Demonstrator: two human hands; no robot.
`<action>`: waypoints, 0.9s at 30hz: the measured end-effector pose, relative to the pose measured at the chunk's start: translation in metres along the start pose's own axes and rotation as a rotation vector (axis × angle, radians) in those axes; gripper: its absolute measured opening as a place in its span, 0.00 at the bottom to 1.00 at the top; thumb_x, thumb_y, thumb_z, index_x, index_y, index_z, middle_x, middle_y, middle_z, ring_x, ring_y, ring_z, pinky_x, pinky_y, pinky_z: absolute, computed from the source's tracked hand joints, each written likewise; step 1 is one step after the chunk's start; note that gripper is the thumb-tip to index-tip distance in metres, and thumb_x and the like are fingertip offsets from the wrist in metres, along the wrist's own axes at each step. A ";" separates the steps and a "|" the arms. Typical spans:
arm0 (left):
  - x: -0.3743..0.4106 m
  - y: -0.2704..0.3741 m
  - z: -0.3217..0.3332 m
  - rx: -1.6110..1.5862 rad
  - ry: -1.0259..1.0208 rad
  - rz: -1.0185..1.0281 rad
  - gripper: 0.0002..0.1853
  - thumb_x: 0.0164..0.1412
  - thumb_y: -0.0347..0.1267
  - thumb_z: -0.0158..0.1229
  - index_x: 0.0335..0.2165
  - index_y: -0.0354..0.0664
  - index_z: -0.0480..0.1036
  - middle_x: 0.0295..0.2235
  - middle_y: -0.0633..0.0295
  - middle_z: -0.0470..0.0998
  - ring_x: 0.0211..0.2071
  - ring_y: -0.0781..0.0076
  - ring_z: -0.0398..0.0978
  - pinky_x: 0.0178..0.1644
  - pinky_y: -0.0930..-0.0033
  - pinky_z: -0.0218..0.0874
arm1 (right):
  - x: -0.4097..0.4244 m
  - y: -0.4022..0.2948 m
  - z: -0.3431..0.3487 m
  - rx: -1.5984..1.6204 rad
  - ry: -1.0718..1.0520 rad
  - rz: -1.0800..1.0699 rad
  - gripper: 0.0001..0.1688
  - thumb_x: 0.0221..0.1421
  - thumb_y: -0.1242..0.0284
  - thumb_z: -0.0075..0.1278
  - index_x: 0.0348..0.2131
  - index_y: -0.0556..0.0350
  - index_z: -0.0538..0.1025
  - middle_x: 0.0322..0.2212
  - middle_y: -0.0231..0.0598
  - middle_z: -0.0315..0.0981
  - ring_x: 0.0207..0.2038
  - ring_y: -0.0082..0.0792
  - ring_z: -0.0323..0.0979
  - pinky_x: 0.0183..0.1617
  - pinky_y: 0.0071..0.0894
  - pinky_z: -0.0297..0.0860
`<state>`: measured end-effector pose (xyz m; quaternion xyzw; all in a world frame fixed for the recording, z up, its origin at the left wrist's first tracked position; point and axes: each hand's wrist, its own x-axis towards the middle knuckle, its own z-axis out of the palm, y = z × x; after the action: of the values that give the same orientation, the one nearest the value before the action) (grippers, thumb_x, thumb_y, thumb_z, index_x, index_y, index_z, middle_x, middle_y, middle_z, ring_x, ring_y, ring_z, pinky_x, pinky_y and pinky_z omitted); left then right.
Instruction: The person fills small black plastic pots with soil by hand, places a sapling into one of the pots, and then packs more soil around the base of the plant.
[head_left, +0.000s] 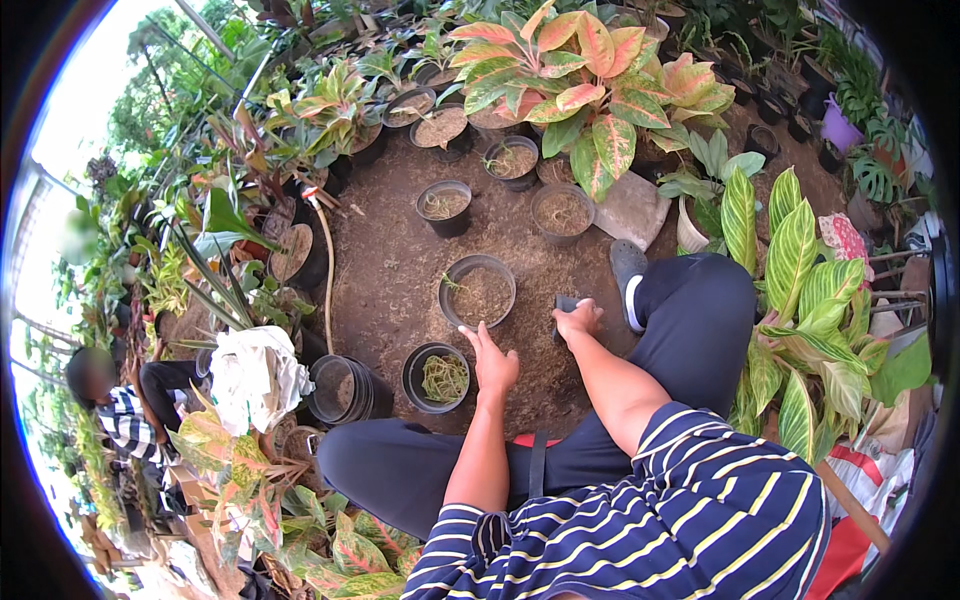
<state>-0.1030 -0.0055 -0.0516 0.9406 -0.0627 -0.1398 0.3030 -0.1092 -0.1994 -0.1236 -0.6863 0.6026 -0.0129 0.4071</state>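
Observation:
My left hand (495, 364) has its fingers apart and holds nothing; the fingertips are at the near rim of a black plastic pot (481, 300), though contact is hard to tell. That pot holds brown soil mix, with a small green cutting (452, 283) at its left side. My right hand (582, 318) grips a small dark object (564, 306) just above the ground, to the right of the pot; its exact kind is partly hidden by the fingers. Below and left of the soil pot stands another black pot (412, 381) with a heap of thin green cuttings (445, 379).
Several smaller pots with cuttings (444, 204) stand farther ahead. A stack of black pots (349, 390) and a hose (328, 270) lie left. A stone slab (632, 208) and leafy potted plants (806, 255) flank the right. Another person (135, 420) sits far left.

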 end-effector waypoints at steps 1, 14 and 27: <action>-0.001 0.004 0.000 0.000 -0.011 -0.001 0.53 0.56 0.29 0.66 0.73 0.38 0.44 0.75 0.35 0.26 0.66 0.32 0.64 0.66 0.49 0.64 | 0.000 -0.002 -0.002 0.008 -0.029 -0.013 0.42 0.42 0.58 0.75 0.53 0.51 0.73 0.60 0.51 0.63 0.61 0.59 0.66 0.66 0.57 0.65; -0.004 -0.001 -0.001 -0.011 -0.013 -0.016 0.53 0.56 0.29 0.65 0.73 0.40 0.43 0.75 0.36 0.27 0.66 0.32 0.64 0.66 0.47 0.63 | 0.006 -0.050 -0.022 0.559 -0.419 -0.046 0.35 0.44 0.59 0.73 0.46 0.48 0.70 0.40 0.36 0.74 0.40 0.32 0.74 0.41 0.41 0.73; -0.008 0.022 -0.001 -0.063 -0.066 -0.100 0.53 0.55 0.27 0.63 0.73 0.42 0.43 0.75 0.42 0.23 0.58 0.32 0.74 0.60 0.45 0.69 | -0.087 -0.143 -0.090 0.184 0.055 -1.181 0.37 0.41 0.65 0.71 0.49 0.52 0.70 0.58 0.53 0.63 0.60 0.61 0.62 0.66 0.57 0.60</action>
<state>-0.1109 -0.0206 -0.0361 0.9274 -0.0211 -0.1874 0.3229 -0.0621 -0.1841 0.0598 -0.8666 0.1258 -0.3070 0.3728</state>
